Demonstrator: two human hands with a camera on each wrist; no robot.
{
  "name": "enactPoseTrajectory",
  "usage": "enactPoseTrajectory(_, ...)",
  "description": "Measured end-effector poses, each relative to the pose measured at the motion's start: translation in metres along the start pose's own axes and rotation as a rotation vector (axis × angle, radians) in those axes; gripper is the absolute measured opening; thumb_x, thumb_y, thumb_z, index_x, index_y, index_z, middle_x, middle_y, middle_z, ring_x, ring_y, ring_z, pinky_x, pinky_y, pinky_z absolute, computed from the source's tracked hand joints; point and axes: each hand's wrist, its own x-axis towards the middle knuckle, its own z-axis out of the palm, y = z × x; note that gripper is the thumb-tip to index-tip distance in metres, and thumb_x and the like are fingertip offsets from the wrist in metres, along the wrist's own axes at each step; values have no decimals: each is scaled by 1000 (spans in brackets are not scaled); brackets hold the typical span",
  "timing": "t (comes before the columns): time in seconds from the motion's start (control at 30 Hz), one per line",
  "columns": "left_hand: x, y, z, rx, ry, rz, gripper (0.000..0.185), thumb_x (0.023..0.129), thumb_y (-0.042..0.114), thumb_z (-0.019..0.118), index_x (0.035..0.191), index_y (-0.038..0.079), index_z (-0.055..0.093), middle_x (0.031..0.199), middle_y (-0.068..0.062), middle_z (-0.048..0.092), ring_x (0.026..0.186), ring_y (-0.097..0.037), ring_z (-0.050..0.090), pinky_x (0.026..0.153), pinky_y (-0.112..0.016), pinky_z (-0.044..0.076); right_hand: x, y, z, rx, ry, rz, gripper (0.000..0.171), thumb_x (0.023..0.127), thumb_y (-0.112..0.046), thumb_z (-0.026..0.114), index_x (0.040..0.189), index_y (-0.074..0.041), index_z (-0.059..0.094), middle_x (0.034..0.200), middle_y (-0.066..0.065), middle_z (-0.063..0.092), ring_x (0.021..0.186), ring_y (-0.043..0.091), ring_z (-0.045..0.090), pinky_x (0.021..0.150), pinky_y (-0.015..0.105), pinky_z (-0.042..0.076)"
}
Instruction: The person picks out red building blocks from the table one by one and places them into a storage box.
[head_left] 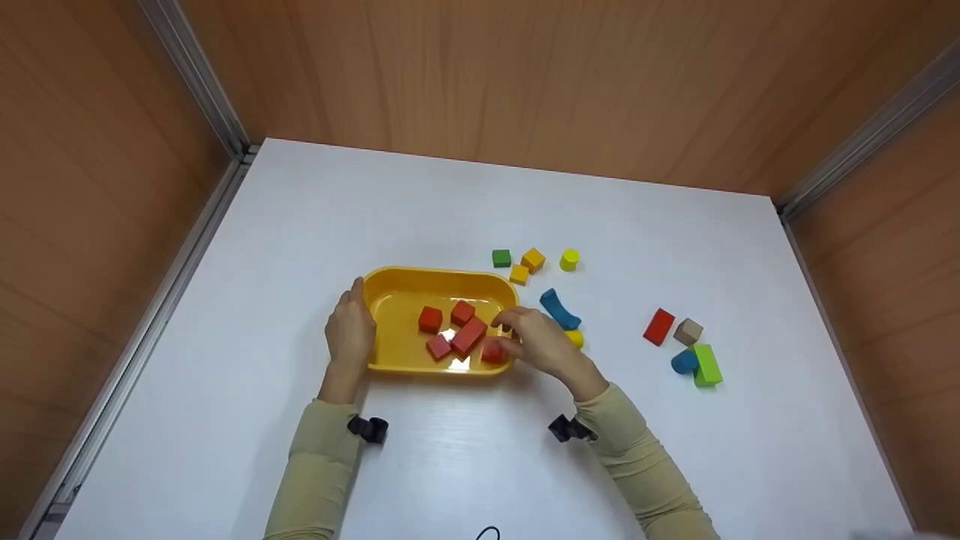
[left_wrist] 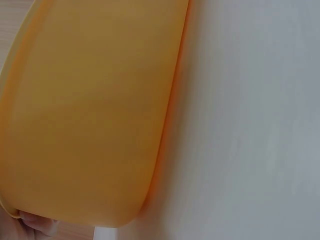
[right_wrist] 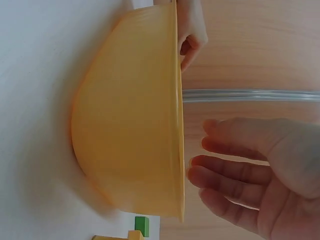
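The right hand (head_left: 541,343) covers part of a yellow block (head_left: 574,338) and the near end of the blue arch (head_left: 559,308); the left wrist view shows little but the tray's (left_wrist: 90,115) outer wall and one fingertip. The tray sits mid-table (head_left: 450,195) and holds five red blocks (head_left: 468,334). Loose to its right lie one more red block (head_left: 658,326), two green, four yellow, two blue and one tan (head_left: 688,331). The left hand (head_left: 349,330) rests against the tray's left end, fingers straight and together. The right hand hovers at the right rim, fingers loosely apart and holding nothing, fingertips close to the nearest red block (head_left: 493,351).
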Motion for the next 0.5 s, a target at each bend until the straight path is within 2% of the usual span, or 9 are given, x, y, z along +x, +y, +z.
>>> enactPoseTrajectory(0.13,0,0,0,3,-20,-16,39,89,-5,42,128,-5,41,99,-25,57,81,-36,59,66,-45,49,-8,7,-3,18,118,14,19,81,-13,64,97,-2,64,84,2,60,70,13,54,62,20,47)
enactPoseTrajectory(0.37,1,0,0,2,-31,-26,39,89,-3,42,128,-5,41,101,-25,56,84,-37,58,70,-46,48,-23,28,-7,82,389,92,10,81,-10,63,89,-4,64,75,-1,58,62,10,50,55,20,46)
enactPoseTrajectory(0.5,2,0,0,4,-28,-25,39,89,-3,42,128,-4,41,101,-25,56,83,-37,58,69,-45,48,-31,41,-8,130,475,169,11,81,-9,64,90,-4,65,75,0,58,63,11,51,56,22,47)
